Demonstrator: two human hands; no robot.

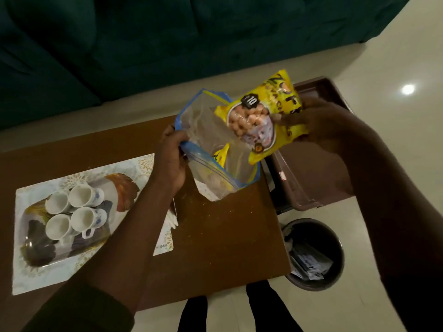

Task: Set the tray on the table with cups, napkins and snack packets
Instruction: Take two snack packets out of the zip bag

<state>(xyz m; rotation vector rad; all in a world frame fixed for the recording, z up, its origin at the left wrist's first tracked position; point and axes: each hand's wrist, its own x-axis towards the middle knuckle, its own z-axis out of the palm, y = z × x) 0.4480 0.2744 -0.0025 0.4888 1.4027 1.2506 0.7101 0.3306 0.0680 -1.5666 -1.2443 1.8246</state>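
Note:
A patterned tray (36,279) lies at the left of the brown table (215,236) and carries several white cups (79,212) bunched together. White napkins (173,220) peek out from under my left forearm at the tray's right edge. My left hand (171,156) grips the blue rim of a clear zip bag (215,149), which stands open on the table with another yellow packet partly visible inside. My right hand (321,121) holds a yellow snack packet (261,116) just above the bag's mouth.
A brown plastic bin or crate (311,168) stands against the table's right end. A round dark waste bin (314,255) with papers sits on the tiled floor below it. A dark green sofa (143,44) runs behind the table. Crumbs dot the tabletop.

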